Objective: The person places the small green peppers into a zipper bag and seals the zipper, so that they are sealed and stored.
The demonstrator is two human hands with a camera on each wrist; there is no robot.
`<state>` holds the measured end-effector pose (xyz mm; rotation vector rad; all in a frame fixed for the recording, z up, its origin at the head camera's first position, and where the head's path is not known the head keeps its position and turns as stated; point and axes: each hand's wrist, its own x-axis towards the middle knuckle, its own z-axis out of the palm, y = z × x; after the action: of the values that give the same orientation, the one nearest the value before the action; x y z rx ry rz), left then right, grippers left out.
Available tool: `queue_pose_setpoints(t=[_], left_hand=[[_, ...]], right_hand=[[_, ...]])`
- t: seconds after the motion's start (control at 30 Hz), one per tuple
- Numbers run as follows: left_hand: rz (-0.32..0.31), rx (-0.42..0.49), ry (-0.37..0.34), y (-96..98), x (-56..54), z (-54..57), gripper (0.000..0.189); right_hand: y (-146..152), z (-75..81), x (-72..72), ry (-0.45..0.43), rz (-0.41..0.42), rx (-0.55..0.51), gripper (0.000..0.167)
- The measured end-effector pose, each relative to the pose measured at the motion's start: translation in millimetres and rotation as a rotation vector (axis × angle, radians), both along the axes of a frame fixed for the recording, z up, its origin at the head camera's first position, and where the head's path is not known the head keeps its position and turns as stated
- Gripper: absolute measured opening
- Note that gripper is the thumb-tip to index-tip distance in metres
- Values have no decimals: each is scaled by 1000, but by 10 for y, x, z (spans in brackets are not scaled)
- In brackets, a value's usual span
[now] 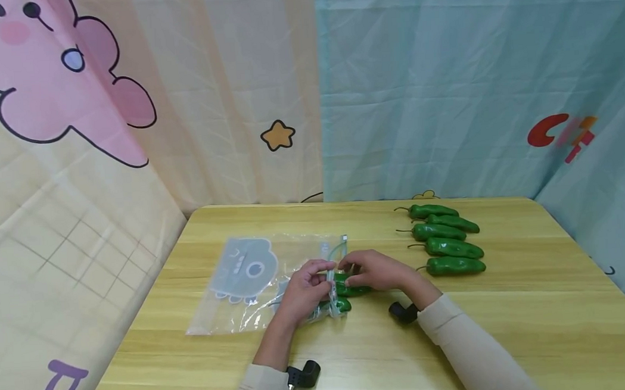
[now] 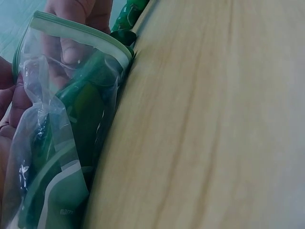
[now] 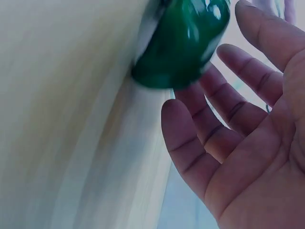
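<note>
A clear zip bag (image 1: 289,250) with a pale blue print lies flat on the table. My left hand (image 1: 303,294) pinches its mouth between thumb and fingers, at the zip strip. One green pepper (image 1: 357,290) sticks partly out of the mouth, and my right hand (image 1: 376,270) is over it. In the right wrist view, loosely bent fingers touch the blunt end of this pepper (image 3: 183,45), with the thumb apart from it. Nearer to me, another pepper (image 1: 343,304) also lies partly in the bag. Through the film in the left wrist view, green peppers (image 2: 83,109) show.
Several green peppers (image 1: 446,230) lie in a column at the right back of the wooden table (image 1: 376,358), their stems pointing left. Printed curtains (image 1: 419,93) hang behind the table and at its sides.
</note>
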<state>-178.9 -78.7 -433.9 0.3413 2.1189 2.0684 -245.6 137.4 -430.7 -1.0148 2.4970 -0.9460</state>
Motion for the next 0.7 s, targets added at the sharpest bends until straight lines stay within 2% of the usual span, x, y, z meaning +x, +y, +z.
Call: queue_pose_setpoints(t=[0.1,0.2,0.33,0.7], left_hand=[[-3,7,11,-1,-5,-26,40],[-1,8,14,-6,-53,-130,40],[-6,1,11,-9,-50,-129,41],[-2,4,17,-6,-68,-154,41]], right_hand=[[94,27,23,-8,-27,-6,28],[186,70,57,-23,-42,-14,29],[283,83,93,-41,-49,-17,29],[370,-37,119,-60,0,19,25]])
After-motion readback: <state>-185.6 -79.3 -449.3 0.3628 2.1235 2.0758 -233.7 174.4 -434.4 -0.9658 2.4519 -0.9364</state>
